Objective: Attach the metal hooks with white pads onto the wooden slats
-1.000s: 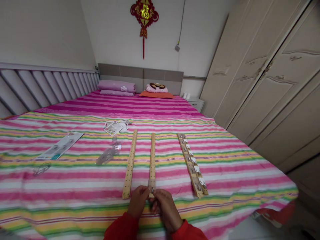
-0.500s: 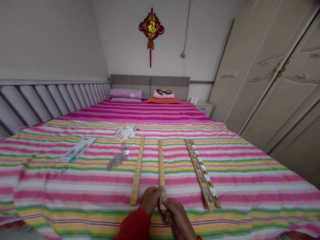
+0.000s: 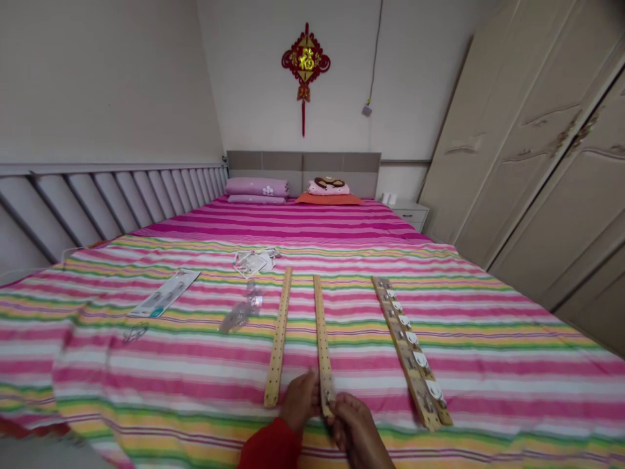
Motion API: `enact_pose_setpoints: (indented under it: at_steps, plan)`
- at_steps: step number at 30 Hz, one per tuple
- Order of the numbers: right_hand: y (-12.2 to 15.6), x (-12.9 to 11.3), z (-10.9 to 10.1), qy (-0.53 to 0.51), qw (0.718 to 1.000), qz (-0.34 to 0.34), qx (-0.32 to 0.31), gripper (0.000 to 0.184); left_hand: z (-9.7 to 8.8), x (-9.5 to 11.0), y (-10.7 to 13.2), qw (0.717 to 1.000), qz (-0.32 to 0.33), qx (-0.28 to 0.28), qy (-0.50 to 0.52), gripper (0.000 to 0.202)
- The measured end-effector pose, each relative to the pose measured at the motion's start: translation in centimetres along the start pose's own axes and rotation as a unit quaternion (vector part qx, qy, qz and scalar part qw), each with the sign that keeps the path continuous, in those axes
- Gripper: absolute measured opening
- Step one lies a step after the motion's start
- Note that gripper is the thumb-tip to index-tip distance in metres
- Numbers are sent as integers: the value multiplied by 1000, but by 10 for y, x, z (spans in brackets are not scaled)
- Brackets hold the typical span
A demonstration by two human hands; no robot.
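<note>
A narrow wooden strip (image 3: 323,339) with rows of small holes points away from me, and a small metal hook (image 3: 329,395) sits near its close end. My left hand (image 3: 299,400) is closed at the strip's left edge, its fingertips partly hidden. My right hand (image 3: 359,423) pinches the right side of the near end, close to the hook. To the left lies a similar bare holed strip (image 3: 279,339). On the right, two strips side by side carry metal hooks (image 3: 410,362) and round white pieces (image 3: 420,359).
Clear plastic packets (image 3: 241,312), white cards (image 3: 258,262), a long packaged card (image 3: 166,293) and a small wire bundle (image 3: 135,333) lie on the striped bedsheet (image 3: 195,371). A bed rail (image 3: 122,195) runs along the left; a wardrobe (image 3: 532,176) stands at right.
The view has shifted, so everything sits slightly farther right and lower. My left thumb has moved off the top of the strip to its left edge. My right hand stays at the near end.
</note>
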State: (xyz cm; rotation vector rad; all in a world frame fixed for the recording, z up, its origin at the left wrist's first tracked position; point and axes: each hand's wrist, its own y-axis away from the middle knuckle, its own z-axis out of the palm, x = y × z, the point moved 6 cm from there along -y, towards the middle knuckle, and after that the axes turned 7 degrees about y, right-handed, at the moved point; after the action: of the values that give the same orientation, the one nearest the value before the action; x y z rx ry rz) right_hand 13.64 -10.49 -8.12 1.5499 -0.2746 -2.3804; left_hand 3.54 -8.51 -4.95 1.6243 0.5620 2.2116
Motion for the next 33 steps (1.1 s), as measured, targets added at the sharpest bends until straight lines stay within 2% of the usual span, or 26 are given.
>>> enact_pose_setpoints:
  at_steps: [2, 3, 5, 7, 9, 11, 13, 15, 18, 19, 21, 24, 27, 29, 31, 33]
  plan:
    - [2, -1, -1, -5, 1000, -1, -8, 31, -3, 2, 14, 998, -23, -44, -29, 47]
    - [3, -2, -1, -8, 1000, 1, -14, 31, -8, 7, 20, 997, -8, -56, -59, 45]
    - [7, -3, 1, -13, 1000, 10, -22, 31, -24, 26, 29, 990, 57, -64, -115, 42]
    - [9, -4, 1, -13, 999, 25, -18, 33, -51, 52, 29, 985, 115, -33, -121, 46]
    - [10, -3, 0, -5, 999, 35, -7, 37, -88, 90, 22, 966, 212, 56, -136, 42]
    - [9, 0, -2, 8, 999, 36, 6, 42, -127, 127, 13, 929, 304, 152, -147, 38]
    - [9, 2, -6, 24, 999, 33, 18, 47, -160, 155, 1, 890, 341, 238, -185, 36]
    - [9, 2, -11, 40, 998, 30, 30, 49, -178, 176, -12, 851, 348, 281, -274, 36]
    - [10, -1, -19, 51, 997, 16, 51, 51, -188, 195, -24, 768, 317, 357, -428, 45]
    - [11, -2, -21, 52, 997, 12, 57, 51, -188, 198, -28, 748, 295, 374, -462, 49]
    - [11, -5, -25, 54, 996, 7, 67, 52, -188, 200, -34, 731, 256, 385, -502, 51]
    - [12, -8, -29, 60, 995, 3, 78, 55, -185, 200, -39, 724, 255, 379, -517, 42]
    - [13, -11, -32, 69, 994, -6, 89, 58, -186, 200, -36, 713, 303, 384, -502, 32]
    - [14, -14, -34, 75, 992, -14, 97, 58, -186, 200, -34, 714, 347, 366, -485, 28]
    - [16, -17, -36, 81, 991, -24, 103, 56, -187, 198, -32, 738, 381, 331, -448, 26]
    - [18, -21, -37, 88, 990, -34, 108, 53, -190, 196, -33, 780, 385, 307, -386, 25]
